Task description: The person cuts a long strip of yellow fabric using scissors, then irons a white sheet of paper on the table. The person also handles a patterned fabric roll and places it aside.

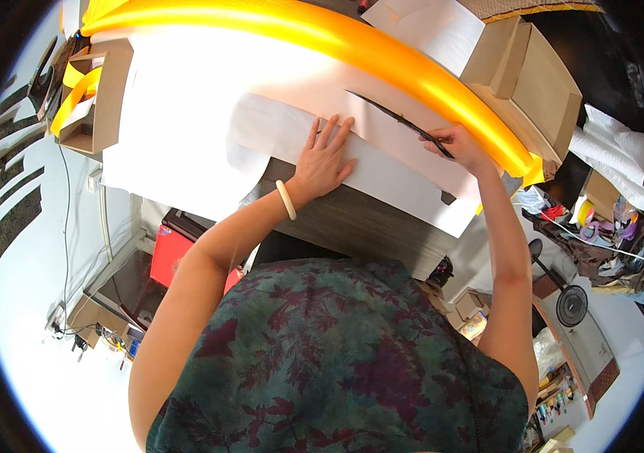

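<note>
Head view: the near part of a dark wood-grain desk (337, 219) shows below the work, most of the rest being covered by a large white sheet (178, 98), washed out by glare on its left. Along the desk's far edge lies a glossy yellow roll (314, 32), bounding the work on that side and running down toward the right edge. An open cardboard box (113, 98) with yellow ribbon (82, 89) inside stands toward the far left corner; another cardboard box (541, 90) stands toward the far right corner, behind the roll. A red object (169, 253) sits lower, beyond the near left edge. The pale strip (397, 177) lies at the desk's near edge, long, flat and off-white, with a small dark patch near its right end. On it rests the left hand (326, 162), palm down, fingers spread. The right hand (462, 147) is closed around the handle of black, slender scissors (386, 109), which point toward the far left; whether their blades are parted cannot be told. Count: one pair of scissors, one roll, two boxes, one red object; the number of paper layers cannot be determined.
</note>
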Demonstrator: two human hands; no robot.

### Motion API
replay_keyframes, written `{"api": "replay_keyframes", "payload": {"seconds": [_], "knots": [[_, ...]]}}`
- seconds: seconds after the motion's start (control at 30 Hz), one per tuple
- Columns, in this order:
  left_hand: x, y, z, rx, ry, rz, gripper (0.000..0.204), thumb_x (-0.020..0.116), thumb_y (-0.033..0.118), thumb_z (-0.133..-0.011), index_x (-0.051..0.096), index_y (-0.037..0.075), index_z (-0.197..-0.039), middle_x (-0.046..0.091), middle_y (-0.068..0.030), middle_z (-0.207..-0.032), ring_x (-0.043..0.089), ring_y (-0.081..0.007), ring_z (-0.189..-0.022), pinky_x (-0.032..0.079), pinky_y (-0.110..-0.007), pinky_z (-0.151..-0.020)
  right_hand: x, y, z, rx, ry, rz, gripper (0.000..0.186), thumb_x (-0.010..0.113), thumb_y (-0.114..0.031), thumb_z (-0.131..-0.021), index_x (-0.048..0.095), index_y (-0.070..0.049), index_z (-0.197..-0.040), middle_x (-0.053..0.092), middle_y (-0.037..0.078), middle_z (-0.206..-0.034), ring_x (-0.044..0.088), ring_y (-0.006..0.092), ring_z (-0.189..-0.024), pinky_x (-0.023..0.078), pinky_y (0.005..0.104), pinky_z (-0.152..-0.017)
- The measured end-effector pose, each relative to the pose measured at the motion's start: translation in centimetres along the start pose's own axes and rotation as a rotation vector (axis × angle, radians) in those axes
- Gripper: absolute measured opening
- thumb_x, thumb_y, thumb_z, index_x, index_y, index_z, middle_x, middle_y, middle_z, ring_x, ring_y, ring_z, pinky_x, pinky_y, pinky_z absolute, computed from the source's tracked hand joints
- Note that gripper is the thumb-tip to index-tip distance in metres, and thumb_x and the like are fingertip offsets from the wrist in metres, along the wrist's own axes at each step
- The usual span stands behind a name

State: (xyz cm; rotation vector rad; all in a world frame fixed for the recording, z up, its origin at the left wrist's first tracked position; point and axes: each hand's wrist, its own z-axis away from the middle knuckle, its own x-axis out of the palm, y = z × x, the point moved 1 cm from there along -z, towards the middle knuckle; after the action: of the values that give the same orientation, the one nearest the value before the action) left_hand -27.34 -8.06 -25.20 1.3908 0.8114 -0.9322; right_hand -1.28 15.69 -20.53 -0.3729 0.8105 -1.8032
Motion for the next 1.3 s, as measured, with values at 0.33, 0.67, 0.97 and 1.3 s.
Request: {"api": "replay_keyframes", "payload": {"seconds": [0.33,0.67,0.97,1.3], "knots": [[-0.6,-0.2,-0.2,0.022,0.042,0.05,0.065,0.06,0.042,-0.098,0.057,-0.008,-0.14,0.03,-0.0108,-0.17,0.023,-0.0364,-0.157,0.013,-0.06,-0.129,1.8,-1.2,-2.7,-0.063,-0.035,-0.102,0.027,0.079,-0.021,-0.097,0.079,-0.001,-0.115,0.065,-0.008,-0.084,0.055,0.0013,-0.074,0.044,0.0203,-0.064],[-1.1,0.2,-0.3,0.017,0.041,0.036,0.069,0.063,0.041,-0.095,0.054,-0.008,-0.143,0.03,-0.0085,-0.171,0.023,-0.0355,-0.157,0.011,-0.058,-0.129,3.0,-3.1,-4.7,-0.147,-0.021,0.005,0.031,0.082,-0.026,-0.095,0.079,-0.003,-0.116,0.063,-0.009,-0.086,0.052,0.0007,-0.074,0.04,0.02,-0.062],[-1.6,0.0,0.1,0.008,0.009,0.085,0.073,0.064,0.04,-0.095,0.05,-0.008,-0.148,0.028,-0.0097,-0.171,0.022,-0.0363,-0.158,0.011,-0.06,-0.129,3.6,-4.3,-6.3,-0.123,-0.019,0.024,0.032,0.083,-0.027,-0.094,0.079,-0.004,-0.116,0.064,-0.01,-0.087,0.052,-0.0004,-0.074,0.042,0.0198,-0.064],[-1.5,-0.4,0.5,0.023,-0.004,0.127,0.078,0.066,0.04,-0.094,0.043,-0.002,-0.155,0.026,-0.0106,-0.172,0.021,-0.0376,-0.158,0.012,-0.06,-0.129,5.8,-8.3,-7.8,-0.081,-0.017,-0.036,0.034,0.082,-0.026,-0.094,0.079,-0.005,-0.12,0.068,-0.008,-0.087,0.056,0.001,-0.078,0.045,0.0197,-0.066]]}}
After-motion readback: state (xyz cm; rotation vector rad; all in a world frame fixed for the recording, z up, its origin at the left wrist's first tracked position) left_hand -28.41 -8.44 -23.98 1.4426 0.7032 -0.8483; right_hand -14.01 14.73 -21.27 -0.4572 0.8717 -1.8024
